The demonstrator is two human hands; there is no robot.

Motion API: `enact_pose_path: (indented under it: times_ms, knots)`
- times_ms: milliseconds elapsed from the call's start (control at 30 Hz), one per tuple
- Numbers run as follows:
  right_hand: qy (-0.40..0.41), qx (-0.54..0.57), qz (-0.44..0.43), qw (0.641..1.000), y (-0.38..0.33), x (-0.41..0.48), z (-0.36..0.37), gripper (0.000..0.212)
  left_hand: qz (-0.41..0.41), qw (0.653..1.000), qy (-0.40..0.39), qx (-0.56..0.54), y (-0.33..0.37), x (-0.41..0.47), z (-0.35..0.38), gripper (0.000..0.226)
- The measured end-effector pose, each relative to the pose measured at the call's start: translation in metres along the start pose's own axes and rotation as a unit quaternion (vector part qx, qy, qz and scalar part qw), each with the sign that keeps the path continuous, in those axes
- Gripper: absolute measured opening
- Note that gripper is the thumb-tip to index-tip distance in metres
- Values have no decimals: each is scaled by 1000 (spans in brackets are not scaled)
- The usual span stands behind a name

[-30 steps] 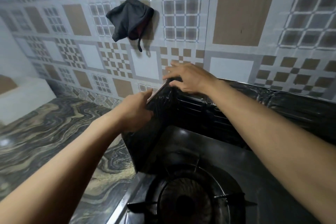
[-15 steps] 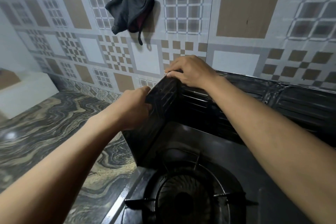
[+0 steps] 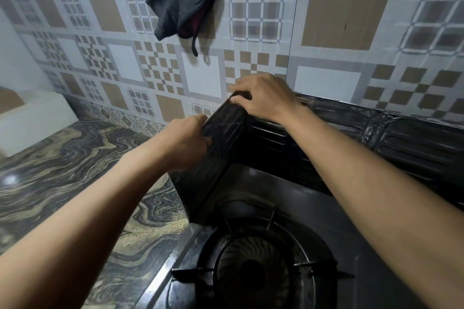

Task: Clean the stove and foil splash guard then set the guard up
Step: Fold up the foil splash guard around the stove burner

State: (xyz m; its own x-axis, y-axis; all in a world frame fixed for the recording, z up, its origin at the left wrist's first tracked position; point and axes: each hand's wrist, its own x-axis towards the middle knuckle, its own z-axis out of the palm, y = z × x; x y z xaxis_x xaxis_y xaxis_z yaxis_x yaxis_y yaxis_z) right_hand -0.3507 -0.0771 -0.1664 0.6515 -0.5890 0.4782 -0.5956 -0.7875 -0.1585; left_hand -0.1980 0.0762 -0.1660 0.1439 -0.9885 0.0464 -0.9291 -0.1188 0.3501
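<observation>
A dark foil splash guard [image 3: 414,143] stands upright along the tiled wall behind the black stove [image 3: 288,198], with a side panel [image 3: 216,158] folded forward at the stove's left edge. My left hand [image 3: 187,143] grips that side panel's outer edge, thumb on its inner face. My right hand [image 3: 261,98] pinches the guard's top corner where the side panel meets the back panel. A burner with its pan support [image 3: 258,276] lies below my arms.
A dark cloth [image 3: 180,7] hangs on a hook on the patterned tile wall above the guard. A marbled stone counter [image 3: 62,178] stretches to the left of the stove, with a white ledge [image 3: 32,120] at its far left.
My right hand has curled its fingers down onto the guard's top corner, from lying flatter before. The left hand keeps its grip on the side panel, which stands slightly more upright.
</observation>
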Motion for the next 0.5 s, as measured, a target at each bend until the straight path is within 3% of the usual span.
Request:
enact_pose_path:
  times_ms: [133, 233, 367, 500]
  knots:
    - [13, -113, -71, 991, 13, -31, 11, 58, -13, 1000, 0, -23, 1, 0, 2, 13]
    - [13, -251, -101, 962, 34, -59, 22, 61, -20, 999, 12, -28, 3, -1, 2, 21]
    - [-88, -381, -50, 919, 50, -90, 19, 63, -16, 999, 19, -31, 7, -1, 5, 28]
    - [-166, -399, -9, 902, 52, -95, 7, 71, -2, 1000, 20, -10, 19, -3, 9, 28]
